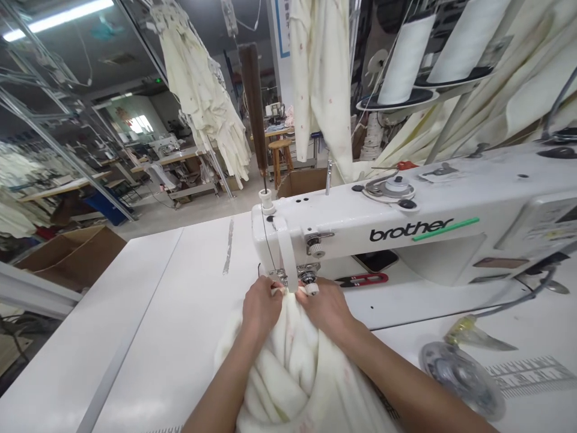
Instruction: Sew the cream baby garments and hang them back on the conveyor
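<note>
A cream garment (pixel 293 367) with small pink prints lies bunched on the sewing table, its far edge drawn up to the needle area of a white sewing machine (pixel 333 219). My left hand (pixel 262 304) pinches the garment's edge just left of the presser foot. On the other side, my right hand (pixel 325 305) grips the edge too, its fingertips partly hidden behind the tension knob. Between both hands a white tape (pixel 287 255) runs down the front of the machine head. The needle itself is hidden.
Red-handled thread snips (pixel 365 280) and a dark phone (pixel 376 260) lie under the machine arm. At right sit a clear round case (pixel 462 379) and a yellow-capped bottle (pixel 478 334). White thread cones (pixel 408 57) stand behind. A cardboard box (pixel 72 255) is at left.
</note>
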A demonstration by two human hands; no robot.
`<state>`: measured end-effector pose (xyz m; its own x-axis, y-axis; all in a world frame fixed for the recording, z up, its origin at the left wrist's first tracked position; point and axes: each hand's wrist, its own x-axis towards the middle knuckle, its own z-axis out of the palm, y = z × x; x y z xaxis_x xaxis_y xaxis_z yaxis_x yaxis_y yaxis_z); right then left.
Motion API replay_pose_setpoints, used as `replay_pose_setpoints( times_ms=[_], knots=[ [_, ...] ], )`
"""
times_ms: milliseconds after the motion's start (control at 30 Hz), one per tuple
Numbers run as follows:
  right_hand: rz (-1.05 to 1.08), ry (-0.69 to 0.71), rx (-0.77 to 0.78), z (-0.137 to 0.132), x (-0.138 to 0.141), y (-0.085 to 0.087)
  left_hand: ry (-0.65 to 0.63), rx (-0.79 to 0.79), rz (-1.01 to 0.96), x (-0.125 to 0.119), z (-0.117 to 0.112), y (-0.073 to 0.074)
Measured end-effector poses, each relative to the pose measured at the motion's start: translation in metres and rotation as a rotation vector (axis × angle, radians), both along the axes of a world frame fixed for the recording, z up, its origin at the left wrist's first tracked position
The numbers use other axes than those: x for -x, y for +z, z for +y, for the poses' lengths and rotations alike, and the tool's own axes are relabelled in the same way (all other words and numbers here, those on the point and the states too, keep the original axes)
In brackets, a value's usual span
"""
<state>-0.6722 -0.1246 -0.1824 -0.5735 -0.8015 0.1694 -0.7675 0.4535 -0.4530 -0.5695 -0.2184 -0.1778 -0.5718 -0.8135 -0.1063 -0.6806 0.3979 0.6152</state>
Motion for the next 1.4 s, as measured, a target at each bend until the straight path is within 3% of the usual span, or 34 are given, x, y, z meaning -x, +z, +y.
replay_pose_setpoints(
  times_ms=[367,967,1400],
  knots=[
    [0.11,0.01,-0.002,-0.003,0.002,-0.011,-0.008,0.114,-0.034,0.001,0.002,-0.003],
    [0.223,-0.017,0.039,-0.011,0.004,-0.032,0.074,0.142,-0.119,0.007,-0.001,-0.006],
    [0.172,-0.013,0.07,-0.011,0.002,-0.025,0.108,0.124,-0.074,0.008,0.004,-0.004]
  ],
)
